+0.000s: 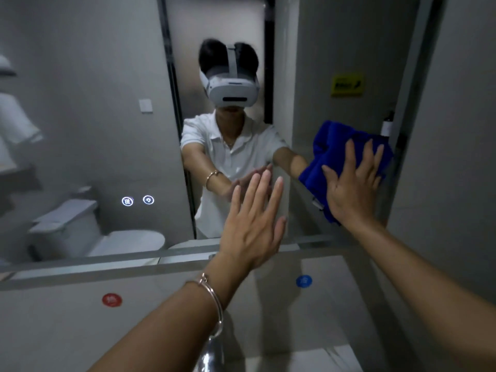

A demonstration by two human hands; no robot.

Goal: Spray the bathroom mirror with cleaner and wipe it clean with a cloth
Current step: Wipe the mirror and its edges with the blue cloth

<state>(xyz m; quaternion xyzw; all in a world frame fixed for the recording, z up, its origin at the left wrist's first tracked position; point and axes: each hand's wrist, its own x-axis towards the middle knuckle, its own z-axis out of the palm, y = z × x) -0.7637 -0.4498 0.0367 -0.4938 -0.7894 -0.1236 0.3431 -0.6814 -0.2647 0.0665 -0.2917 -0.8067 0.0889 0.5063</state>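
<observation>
The right hand (351,189) presses the blue cloth (332,159) flat against the mirror (80,130) — fingers straight. The left hand (252,226) lies open — palm on the glass beside it.

Bathroom, small, grey-walled. Wall mirror (80,130) with two lit touch icons (137,200); white toilet (80,232) and hanging white towel (16,124) reflected in it. Red sticker (112,300) and blue sticker (303,281) on wall below mirror, chrome tap (210,355) at bottom edge.
</observation>
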